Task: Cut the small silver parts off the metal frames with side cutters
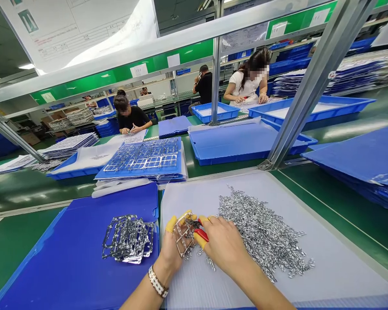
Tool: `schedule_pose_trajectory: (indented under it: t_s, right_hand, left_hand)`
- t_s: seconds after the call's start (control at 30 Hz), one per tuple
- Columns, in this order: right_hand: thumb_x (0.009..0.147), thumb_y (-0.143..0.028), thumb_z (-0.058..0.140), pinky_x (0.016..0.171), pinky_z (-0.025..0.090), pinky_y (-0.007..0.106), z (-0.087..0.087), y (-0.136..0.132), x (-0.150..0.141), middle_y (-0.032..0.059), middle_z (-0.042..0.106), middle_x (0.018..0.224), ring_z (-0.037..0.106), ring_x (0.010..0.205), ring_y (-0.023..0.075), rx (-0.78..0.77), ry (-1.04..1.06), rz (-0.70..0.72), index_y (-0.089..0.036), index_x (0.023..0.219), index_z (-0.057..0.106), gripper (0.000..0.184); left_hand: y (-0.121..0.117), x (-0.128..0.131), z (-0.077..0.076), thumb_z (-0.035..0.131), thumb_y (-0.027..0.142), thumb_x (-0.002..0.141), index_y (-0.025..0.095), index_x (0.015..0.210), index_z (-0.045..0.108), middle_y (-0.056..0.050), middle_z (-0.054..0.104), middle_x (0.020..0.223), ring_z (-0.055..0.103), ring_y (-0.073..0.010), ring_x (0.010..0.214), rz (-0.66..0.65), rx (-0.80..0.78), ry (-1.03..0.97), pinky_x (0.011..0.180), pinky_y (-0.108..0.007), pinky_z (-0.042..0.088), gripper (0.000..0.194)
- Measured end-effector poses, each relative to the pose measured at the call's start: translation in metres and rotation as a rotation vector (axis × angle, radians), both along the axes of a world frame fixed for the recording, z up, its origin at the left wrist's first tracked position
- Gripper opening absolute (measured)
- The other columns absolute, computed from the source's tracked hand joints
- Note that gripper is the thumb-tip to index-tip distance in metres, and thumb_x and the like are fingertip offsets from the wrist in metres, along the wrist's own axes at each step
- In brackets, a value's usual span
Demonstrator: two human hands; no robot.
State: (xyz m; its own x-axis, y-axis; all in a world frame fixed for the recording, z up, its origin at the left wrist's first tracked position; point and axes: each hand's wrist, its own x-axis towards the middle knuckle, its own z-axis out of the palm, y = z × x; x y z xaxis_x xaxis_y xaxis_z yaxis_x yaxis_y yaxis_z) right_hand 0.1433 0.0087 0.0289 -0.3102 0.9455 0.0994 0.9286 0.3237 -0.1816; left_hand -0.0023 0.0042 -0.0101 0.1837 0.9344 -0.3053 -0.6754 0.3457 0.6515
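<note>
My left hand [170, 250], with yellow finger covers, grips a small shiny sprue frame [177, 241] tilted up over the white sheet. In my right hand [226, 244] is a pair of red-handled nippers [201, 235], their dark jaws at the frame; whether the blades are closed cannot be seen. A wide heap of small silvery pieces [255, 228] lies to the right of my hands. A few more pieces [211, 262] lie just below them. Stacked silvery frames [129, 239] rest on the blue sheet to the left.
The white sheet [326, 241] lies under the heap, beside the blue sheet [74, 258]. Ahead are a stack with silvery frames [145, 155] and a blue tray [233, 142]. A slanted metal post [310, 94] stands at the right. Co-workers [129, 114] sit across the bench.
</note>
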Motion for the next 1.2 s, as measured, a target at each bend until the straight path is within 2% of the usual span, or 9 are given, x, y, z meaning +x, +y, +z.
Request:
schedule_pose_trajectory:
  t_s: [0.2, 0.37, 0.5, 0.63, 0.83, 1.07, 1.2]
  right_hand:
    - [0.084, -0.03, 0.055, 0.069, 0.038, 0.035, 0.003, 0.002, -0.003, 0.0079, 0.066, 0.087, 0.062, 0.082, 0.0251, 0.003, -0.043, -0.011, -0.02, 0.096, 0.063, 0.017]
    - [0.084, -0.033, 0.055, 0.073, 0.037, 0.037, 0.0, -0.005, 0.003, 0.0078, 0.066, 0.092, 0.059, 0.09, 0.027, 0.015, -0.028, -0.01, -0.021, 0.102, 0.061, 0.023]
    - [0.085, -0.033, 0.052, 0.075, 0.036, 0.04, -0.008, -0.012, 0.007, 0.0081, 0.066, 0.093, 0.057, 0.091, 0.0288, -0.022, -0.034, 0.0, -0.021, 0.097, 0.061, 0.019]
    - [0.086, -0.033, 0.048, 0.075, 0.035, 0.04, -0.012, -0.013, 0.004, 0.0092, 0.065, 0.093, 0.057, 0.091, 0.0283, -0.038, -0.031, -0.007, -0.02, 0.096, 0.061, 0.021]
    - [0.087, -0.034, 0.048, 0.076, 0.035, 0.039, -0.01, -0.01, -0.002, 0.0097, 0.065, 0.092, 0.058, 0.092, 0.0287, -0.05, -0.048, 0.001, -0.019, 0.095, 0.062, 0.023]
    - [0.085, -0.023, 0.049, 0.069, 0.037, 0.037, -0.009, -0.01, -0.004, 0.0094, 0.065, 0.088, 0.061, 0.084, 0.0264, -0.041, -0.099, 0.014, -0.018, 0.095, 0.063, 0.018]
    - [0.084, -0.03, 0.052, 0.073, 0.036, 0.037, -0.006, -0.017, -0.003, 0.0095, 0.065, 0.09, 0.059, 0.087, 0.0261, -0.01, -0.074, 0.012, -0.019, 0.101, 0.062, 0.022]
  left_hand:
    - [-0.001, 0.001, -0.001, 0.046, 0.047, 0.087, 0.014, 0.115, 0.063, -0.013, 0.064, 0.115, 0.058, -0.0255, 0.104, 0.024, 0.012, 0.047, 0.079, -0.032, 0.046, 0.046]
    - [0.003, -0.003, 0.004, 0.043, 0.05, 0.087, 0.012, 0.115, 0.061, -0.016, 0.061, 0.12, 0.059, -0.0277, 0.103, -0.018, -0.021, -0.063, 0.075, -0.037, 0.049, 0.051]
    - [0.004, -0.006, 0.007, 0.043, 0.053, 0.086, 0.011, 0.116, 0.06, -0.019, 0.058, 0.124, 0.058, -0.0308, 0.104, 0.009, -0.05, -0.106, 0.072, -0.041, 0.05, 0.054]
    - [0.003, -0.006, 0.008, 0.044, 0.053, 0.085, 0.01, 0.114, 0.06, -0.019, 0.058, 0.124, 0.059, -0.0306, 0.105, 0.032, -0.051, -0.103, 0.072, -0.038, 0.05, 0.054]
    - [0.002, -0.003, 0.005, 0.043, 0.051, 0.086, 0.011, 0.112, 0.062, -0.018, 0.06, 0.121, 0.059, -0.0291, 0.104, 0.057, -0.022, -0.058, 0.073, -0.037, 0.05, 0.051]
    - [0.004, -0.005, 0.006, 0.042, 0.053, 0.086, 0.013, 0.113, 0.062, -0.016, 0.061, 0.12, 0.06, -0.0281, 0.104, 0.089, -0.03, -0.059, 0.069, -0.034, 0.05, 0.052]
    - [0.005, -0.008, 0.01, 0.044, 0.055, 0.084, 0.013, 0.115, 0.06, -0.016, 0.06, 0.121, 0.06, -0.0279, 0.102, 0.112, -0.054, -0.097, 0.068, -0.034, 0.049, 0.055]
